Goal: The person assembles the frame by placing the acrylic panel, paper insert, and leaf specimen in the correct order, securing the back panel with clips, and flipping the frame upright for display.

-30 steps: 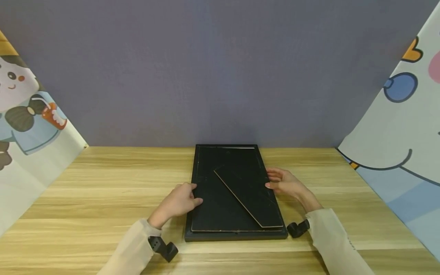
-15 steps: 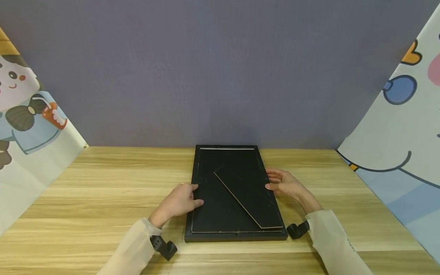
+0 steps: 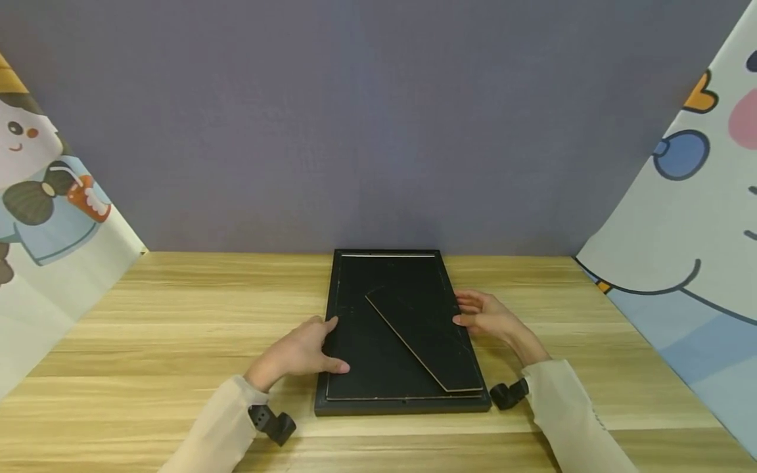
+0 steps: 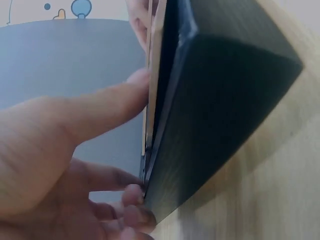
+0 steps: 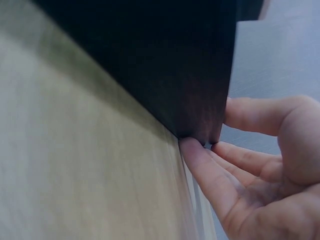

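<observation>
The black frame (image 3: 403, 407) lies flat between the two hands, its backing board (image 3: 361, 348) laid in and the stand flap (image 3: 432, 351) slanting nearer the right hand (image 3: 497, 323). Placing looks done; seating perhaps not — by the left thumb the board's edge stands proud of the rim. The left hand (image 3: 296, 351) grips its side, thumb spread wide over the board; the right pinches the opposite edge, thumb above, fingertips low by the desk (image 3: 207, 309).
</observation>
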The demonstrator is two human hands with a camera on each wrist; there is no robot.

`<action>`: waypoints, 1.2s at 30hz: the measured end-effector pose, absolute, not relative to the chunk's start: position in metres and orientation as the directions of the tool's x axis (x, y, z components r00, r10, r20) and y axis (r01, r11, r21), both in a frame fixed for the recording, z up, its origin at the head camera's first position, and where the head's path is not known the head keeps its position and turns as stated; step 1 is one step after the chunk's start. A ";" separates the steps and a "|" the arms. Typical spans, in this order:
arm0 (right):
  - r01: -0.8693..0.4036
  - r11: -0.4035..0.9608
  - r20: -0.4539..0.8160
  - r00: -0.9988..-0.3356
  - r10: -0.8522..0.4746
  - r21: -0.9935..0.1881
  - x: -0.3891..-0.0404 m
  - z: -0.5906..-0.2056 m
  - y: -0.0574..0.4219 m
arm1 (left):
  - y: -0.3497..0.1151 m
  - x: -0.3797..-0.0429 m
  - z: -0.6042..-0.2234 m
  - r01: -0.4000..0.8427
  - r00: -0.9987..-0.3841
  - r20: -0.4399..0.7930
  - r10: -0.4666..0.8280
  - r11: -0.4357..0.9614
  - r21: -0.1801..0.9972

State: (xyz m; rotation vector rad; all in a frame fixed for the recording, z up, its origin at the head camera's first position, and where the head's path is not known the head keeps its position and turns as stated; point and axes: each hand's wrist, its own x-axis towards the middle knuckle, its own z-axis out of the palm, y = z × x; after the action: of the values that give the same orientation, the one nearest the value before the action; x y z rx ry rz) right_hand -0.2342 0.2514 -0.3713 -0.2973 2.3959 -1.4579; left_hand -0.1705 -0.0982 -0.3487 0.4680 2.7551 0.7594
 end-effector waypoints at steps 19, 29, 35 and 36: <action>-0.010 0.464 -0.167 -0.926 -0.338 -0.886 -0.236 -0.372 0.253 | -0.101 -0.168 -0.350 0.204 -0.895 -0.238 0.378 0.820 0.536; -0.029 0.449 -0.150 -0.921 -0.359 -0.893 -0.235 -0.372 0.252 | -0.104 -0.158 -0.342 0.220 -0.829 -0.349 0.438 0.828 0.515; -0.025 0.444 -0.154 -0.919 -0.363 -0.896 -0.235 -0.372 0.253 | -0.101 -0.155 -0.344 0.237 -0.850 -0.307 0.427 0.832 0.501; -0.024 0.444 -0.155 -0.919 -0.363 -0.896 -0.235 -0.372 0.253 | -0.101 -0.155 -0.344 0.241 -0.855 -0.297 0.426 0.832 0.499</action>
State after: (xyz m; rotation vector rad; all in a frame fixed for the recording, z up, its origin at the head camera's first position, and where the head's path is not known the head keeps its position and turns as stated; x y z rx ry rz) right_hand -0.2345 0.2531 -0.3722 -0.3311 2.3754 -1.4650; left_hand -0.1551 -0.1006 -0.3443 0.4975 2.6122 0.6375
